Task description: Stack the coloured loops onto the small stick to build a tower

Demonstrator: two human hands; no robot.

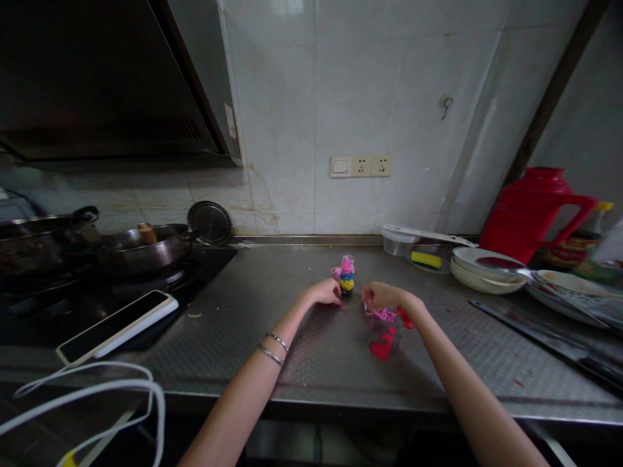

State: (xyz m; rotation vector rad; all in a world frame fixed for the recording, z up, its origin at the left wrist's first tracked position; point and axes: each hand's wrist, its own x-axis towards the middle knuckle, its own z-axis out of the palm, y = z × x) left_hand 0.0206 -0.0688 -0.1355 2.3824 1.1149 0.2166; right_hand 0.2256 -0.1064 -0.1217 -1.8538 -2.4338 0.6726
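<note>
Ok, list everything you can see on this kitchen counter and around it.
Grey metal counter: one, across the front.
Small clear jar of coloured elastic bands: one, pink, yellow, blue, counter middle.
Loose pink elastic bands: one bunch, pink, right of the jar.
Flat red scraps: few, red, below the bands.
Black phone in white case: one, stove edge, left.
White cables: a few, lower left.
Dark metal pans: two, stove, left.
Round metal lid: one, dark, against the wall.
Red plastic jug: one, far right.
White plates: stack, right.
Left hand: beside the jar, two silver bangles at wrist.
Right hand: one, fingers holding the pink bands.
</note>
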